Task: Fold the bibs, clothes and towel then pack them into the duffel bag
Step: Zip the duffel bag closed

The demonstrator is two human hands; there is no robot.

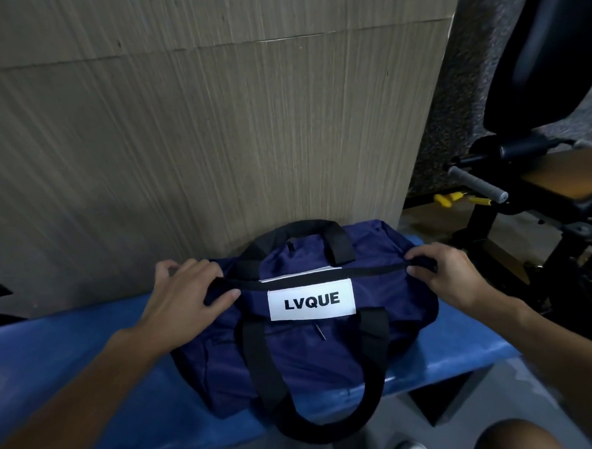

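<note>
Head view is looking down on a blue bench serving as the desk (89, 365), which is running left to right in front of a wood-grain wall panel (179, 127); gym equipment with a black pad (546, 50) is standing off the desk's right end. The navy duffel bag (304, 344) is sitting in the middle of the desk, its back pushed against the panel at the far edge, probably so it cannot slide away while being worked on. Its front black carry handle (261, 373) is drooping over the near edge, out of the way of the top, while the rear handle (298, 231) is arching up behind. A white label reading LVQUE (311, 299) is facing up near the zip line. The left hand (185, 292) is gripping the left end of the bag's black top edge, fingers curled over it and thumb pressing from the front. The right hand (451, 274) is pinching the same black edge at the right end between thumb and fingers. Together they are stretching that edge taut, seemingly to hold the mouth steady for opening or zipping. A thin strip of something white (300, 274) is showing just behind the edge; what it is cannot be told. No loose bibs, clothes or towel are showing.
</note>
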